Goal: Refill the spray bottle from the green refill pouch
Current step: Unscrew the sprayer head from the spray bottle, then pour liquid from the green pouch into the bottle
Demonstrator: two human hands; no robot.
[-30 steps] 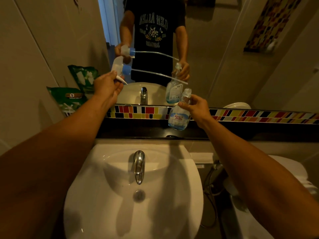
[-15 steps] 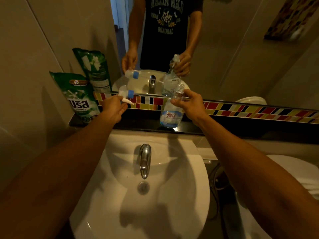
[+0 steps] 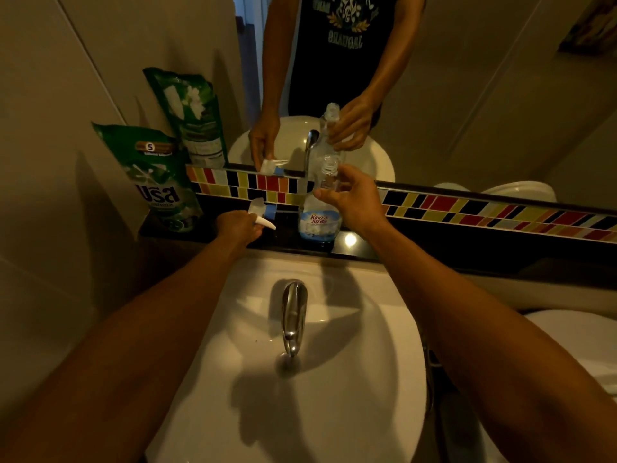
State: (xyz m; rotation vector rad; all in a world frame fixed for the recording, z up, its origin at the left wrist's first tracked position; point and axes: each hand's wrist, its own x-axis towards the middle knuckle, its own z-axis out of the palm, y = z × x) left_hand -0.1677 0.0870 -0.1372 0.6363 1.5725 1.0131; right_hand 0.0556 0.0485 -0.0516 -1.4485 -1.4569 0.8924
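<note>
A clear spray bottle point(image 3: 320, 222) with a blue label stands uncapped on the dark ledge point(image 3: 417, 248) behind the sink. My right hand point(image 3: 354, 202) grips its neck. My left hand point(image 3: 238, 225) holds the white spray head point(image 3: 262, 213) with its blue collar low over the ledge, left of the bottle; its tube points toward the bottle. The green refill pouch point(image 3: 160, 182) stands upright at the ledge's left end, against the wall, left of my left hand.
A white sink point(image 3: 350, 379) with a chrome tap point(image 3: 293, 315) lies below my arms. A mirror above the coloured tile strip point(image 3: 484, 212) reflects the pouch, bottle and hands. A white toilet point(image 3: 574, 345) sits at the right.
My left hand has lowered the spray head from high beside the mirror down to the ledge. The bottle has come down to stand on the ledge. The camera has tilted downward.
</note>
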